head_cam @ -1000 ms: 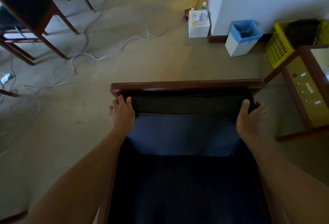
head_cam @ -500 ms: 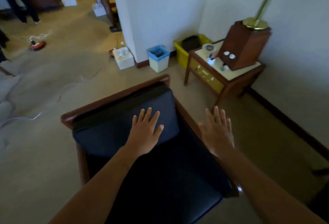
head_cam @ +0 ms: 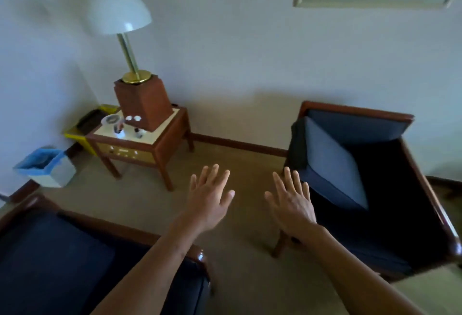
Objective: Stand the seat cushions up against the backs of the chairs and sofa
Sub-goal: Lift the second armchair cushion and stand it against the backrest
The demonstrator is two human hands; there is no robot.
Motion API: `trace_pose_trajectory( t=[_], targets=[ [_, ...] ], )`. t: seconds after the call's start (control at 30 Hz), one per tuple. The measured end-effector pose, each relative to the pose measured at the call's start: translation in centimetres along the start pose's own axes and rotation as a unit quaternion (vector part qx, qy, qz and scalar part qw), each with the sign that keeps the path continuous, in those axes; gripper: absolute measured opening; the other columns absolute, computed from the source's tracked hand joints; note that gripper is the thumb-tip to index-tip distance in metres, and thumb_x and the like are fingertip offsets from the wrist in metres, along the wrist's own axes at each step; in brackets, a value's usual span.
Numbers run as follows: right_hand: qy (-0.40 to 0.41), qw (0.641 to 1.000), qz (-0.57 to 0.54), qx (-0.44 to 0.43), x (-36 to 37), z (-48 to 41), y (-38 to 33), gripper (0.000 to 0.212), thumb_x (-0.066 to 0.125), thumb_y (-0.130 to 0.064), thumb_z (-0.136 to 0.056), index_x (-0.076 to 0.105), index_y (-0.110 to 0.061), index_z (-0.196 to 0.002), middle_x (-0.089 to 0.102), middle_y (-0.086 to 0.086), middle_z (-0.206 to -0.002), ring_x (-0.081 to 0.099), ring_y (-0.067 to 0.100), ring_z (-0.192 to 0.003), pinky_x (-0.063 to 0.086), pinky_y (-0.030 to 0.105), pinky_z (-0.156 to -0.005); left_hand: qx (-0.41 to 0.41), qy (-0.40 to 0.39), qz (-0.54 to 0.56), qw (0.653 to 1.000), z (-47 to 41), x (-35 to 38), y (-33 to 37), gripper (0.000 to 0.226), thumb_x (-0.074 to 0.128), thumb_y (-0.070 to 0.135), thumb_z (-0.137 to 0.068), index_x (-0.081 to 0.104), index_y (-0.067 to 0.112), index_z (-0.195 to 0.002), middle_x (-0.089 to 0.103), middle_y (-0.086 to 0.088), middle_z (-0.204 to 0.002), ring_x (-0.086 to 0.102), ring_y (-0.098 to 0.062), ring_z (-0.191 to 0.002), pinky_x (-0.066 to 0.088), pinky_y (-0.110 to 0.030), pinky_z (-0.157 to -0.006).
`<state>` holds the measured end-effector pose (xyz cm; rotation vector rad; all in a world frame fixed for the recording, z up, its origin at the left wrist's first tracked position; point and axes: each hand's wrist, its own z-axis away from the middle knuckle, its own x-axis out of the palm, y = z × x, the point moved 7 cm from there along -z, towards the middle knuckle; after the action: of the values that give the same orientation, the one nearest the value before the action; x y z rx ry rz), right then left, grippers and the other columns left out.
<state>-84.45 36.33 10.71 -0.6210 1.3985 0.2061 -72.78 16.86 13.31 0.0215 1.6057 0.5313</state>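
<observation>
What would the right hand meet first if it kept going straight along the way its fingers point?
Probably the tilted blue seat cushion in the armchair: the open right hand points up and slightly left, its fingertips at the cushion's near edge. Depth is unclear; it might pass beside it.

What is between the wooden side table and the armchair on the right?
Only bare carpet and the wall's baseboard separate side table and armchair, seen in the head view.

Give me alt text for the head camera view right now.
Two empty, open hands, left hand and right hand, reach over beige carpet toward a wooden armchair whose blue seat cushion is tilted up. A side table carrying a lamp stands by the wall.
</observation>
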Motion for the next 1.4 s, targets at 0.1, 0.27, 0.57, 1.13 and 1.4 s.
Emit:
trace_pose_trajectory(
  t=[0.1,0.27,0.57,1.13,1.4],
  targets=[
    [0.008,0.999,-0.013,0.032,-2.6,-0.7,7.7,0.066,0.021,-0.06,-0.104,0.006,-0.032,-0.161,-0.014,0.003,-0.169,-0.019,0.025,-0.154,-0.005,0.051,-0.125,0.037,-0.023,0.0,0.999,-5.2,2.7,7.6,0.065,0.036,0.056,-0.109,0.019,0.034,-0.167,0.004,-0.001,-0.178,-0.004,-0.024,-0.164,-0.001,-0.05,-0.131],
    [0.006,0.998,-0.021,0.053,-4.1,-3.0,19.2,0.064,0.026,-0.055,-0.104,0.013,-0.028,-0.161,-0.007,0.006,-0.17,-0.014,0.027,-0.155,-0.002,0.05,-0.126,0.061,-0.065,0.016,0.996,-13.1,7.5,17.7,0.063,0.036,0.056,-0.11,0.02,0.035,-0.167,0.003,0.0,-0.179,-0.004,-0.023,-0.164,0.0,-0.05,-0.131],
    [-0.05,0.987,-0.08,0.13,1.5,-8.6,31.7,0.064,0.025,-0.057,-0.104,0.015,-0.028,-0.16,-0.003,0.005,-0.171,-0.009,0.026,-0.156,0.001,0.047,-0.126,0.073,-0.172,-0.04,0.982,-23.9,18.1,25.1,0.071,0.039,0.06,-0.107,0.016,0.032,-0.168,0.003,-0.006,-0.179,0.0,-0.03,-0.164,0.005,-0.056,-0.13],
    [0.02,0.489,-0.649,0.582,22.0,-17.6,45.6,0.096,0.039,-0.084,-0.085,0.047,-0.008,-0.143,0.057,0.01,-0.125,0.058,0.036,-0.115,0.05,0.049,-0.093,-0.158,-0.111,0.196,0.961,-35.8,32.3,18.9,0.099,0.062,0.06,-0.099,0.001,0.029,-0.17,0.014,-0.002,-0.177,0.023,-0.024,-0.16,0.026,-0.041,-0.126],
    [0.079,0.239,-0.835,0.489,26.6,-20.2,48.8,0.058,0.056,-0.066,-0.09,0.062,-0.028,-0.133,0.066,0.009,-0.131,0.059,0.039,-0.121,0.042,0.068,-0.102,-0.274,-0.027,0.442,0.854,-36.2,33.8,17.2,0.07,0.092,0.03,-0.08,0.061,0.028,-0.143,0.072,0.011,-0.13,0.072,-0.007,-0.112,0.056,-0.009,-0.078]
  ],
)
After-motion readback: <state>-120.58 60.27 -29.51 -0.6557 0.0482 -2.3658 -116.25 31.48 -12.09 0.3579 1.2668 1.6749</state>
